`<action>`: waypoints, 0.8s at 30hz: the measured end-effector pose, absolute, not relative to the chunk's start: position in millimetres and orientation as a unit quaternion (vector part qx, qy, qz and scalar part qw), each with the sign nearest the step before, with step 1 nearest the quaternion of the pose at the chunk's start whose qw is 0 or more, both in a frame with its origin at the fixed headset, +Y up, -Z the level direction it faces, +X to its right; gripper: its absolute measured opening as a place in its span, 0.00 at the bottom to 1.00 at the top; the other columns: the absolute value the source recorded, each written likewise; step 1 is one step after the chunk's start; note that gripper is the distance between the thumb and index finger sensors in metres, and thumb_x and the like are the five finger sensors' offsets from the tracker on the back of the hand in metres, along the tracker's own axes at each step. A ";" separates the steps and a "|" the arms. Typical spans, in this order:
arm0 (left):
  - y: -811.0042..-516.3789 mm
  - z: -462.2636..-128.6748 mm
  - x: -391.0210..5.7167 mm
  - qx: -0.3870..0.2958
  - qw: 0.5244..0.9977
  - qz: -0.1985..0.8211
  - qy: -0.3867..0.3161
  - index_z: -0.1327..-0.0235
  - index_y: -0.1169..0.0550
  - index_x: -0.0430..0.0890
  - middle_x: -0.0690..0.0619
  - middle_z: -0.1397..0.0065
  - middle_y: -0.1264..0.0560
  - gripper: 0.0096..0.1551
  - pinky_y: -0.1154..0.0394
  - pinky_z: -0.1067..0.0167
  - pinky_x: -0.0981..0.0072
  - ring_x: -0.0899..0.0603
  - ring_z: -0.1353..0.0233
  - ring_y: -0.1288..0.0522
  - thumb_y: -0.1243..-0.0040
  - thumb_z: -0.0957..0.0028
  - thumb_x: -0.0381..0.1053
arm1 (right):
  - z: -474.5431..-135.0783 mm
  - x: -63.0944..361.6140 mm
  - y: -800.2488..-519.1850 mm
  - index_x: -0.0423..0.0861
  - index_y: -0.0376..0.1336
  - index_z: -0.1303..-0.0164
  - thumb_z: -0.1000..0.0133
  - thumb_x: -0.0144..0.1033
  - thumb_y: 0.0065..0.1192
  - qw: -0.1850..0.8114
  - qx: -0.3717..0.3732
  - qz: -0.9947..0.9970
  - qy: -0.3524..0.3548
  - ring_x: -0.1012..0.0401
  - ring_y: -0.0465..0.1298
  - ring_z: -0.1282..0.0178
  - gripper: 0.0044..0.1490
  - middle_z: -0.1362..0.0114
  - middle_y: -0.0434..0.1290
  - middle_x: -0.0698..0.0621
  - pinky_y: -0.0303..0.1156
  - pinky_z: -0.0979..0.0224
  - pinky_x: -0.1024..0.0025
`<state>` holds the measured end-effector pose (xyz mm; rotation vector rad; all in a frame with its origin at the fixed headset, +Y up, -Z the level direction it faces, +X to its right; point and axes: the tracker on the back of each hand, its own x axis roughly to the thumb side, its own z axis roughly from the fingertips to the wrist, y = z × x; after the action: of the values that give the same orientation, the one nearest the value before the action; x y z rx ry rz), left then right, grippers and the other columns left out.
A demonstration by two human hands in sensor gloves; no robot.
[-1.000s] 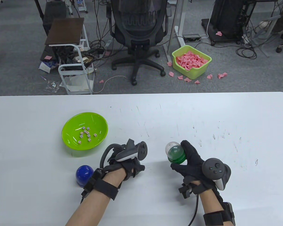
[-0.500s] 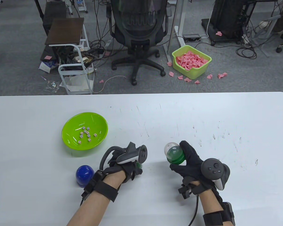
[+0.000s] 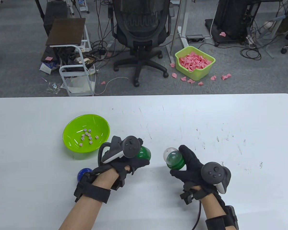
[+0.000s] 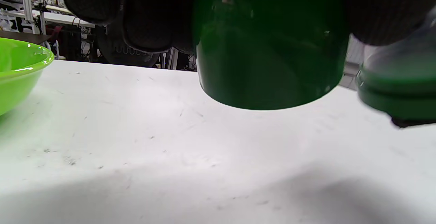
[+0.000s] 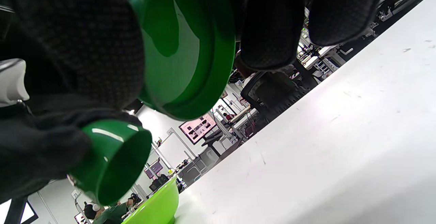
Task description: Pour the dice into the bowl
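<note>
Since 0.5 s ago, the left hand (image 3: pixel 124 155) has lifted the green cup (image 3: pixel 143 153) off the desk (image 3: pixel 206 119) and swung toward the bowl (image 3: pixel 69 146); the right hand (image 3: pixel 194 167) has drifted slightly left. Left fingers (image 4: pixel 146 16) wrap the cup, its mouth facing down, just clear of the desk, likely empty. Right fingers (image 5: pixel 272 23) grip the capsule (image 3: pixel 174 159), green half and clear dome, tilted up, probably next to be emptied. Around 10 dice (image 3: pixel 87 137) lie in the bowl. A blue cup (image 3: pixel 82 173) stands behind the left wrist
</note>
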<state>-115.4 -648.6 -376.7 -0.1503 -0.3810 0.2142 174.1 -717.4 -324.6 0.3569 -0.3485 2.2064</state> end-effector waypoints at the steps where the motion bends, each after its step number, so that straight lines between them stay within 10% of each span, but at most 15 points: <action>1: -643.9 -376.4 -117.0 -0.071 0.971 0.125 -0.190 0.22 0.38 0.51 0.43 0.26 0.26 0.56 0.31 0.28 0.36 0.35 0.30 0.26 0.36 0.61 0.77 | -324.4 172.8 -717.7 0.37 0.52 0.22 0.61 0.46 0.85 0.424 0.145 0.883 -0.137 0.40 0.77 0.40 0.63 0.19 0.62 0.34 0.70 0.33 0.33; 24: -643.7 -369.1 -68.8 -0.115 0.939 0.190 -0.261 0.21 0.40 0.51 0.43 0.24 0.27 0.57 0.32 0.28 0.36 0.35 0.28 0.26 0.38 0.59 0.78 | -322.2 155.9 -723.7 0.37 0.51 0.22 0.61 0.46 0.84 0.424 0.173 0.882 -0.115 0.41 0.77 0.40 0.64 0.19 0.62 0.34 0.70 0.34 0.33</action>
<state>-68.8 -643.7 -369.1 -0.2352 -0.5338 0.3883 155.9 -723.7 -322.2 0.4339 -0.2872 2.2058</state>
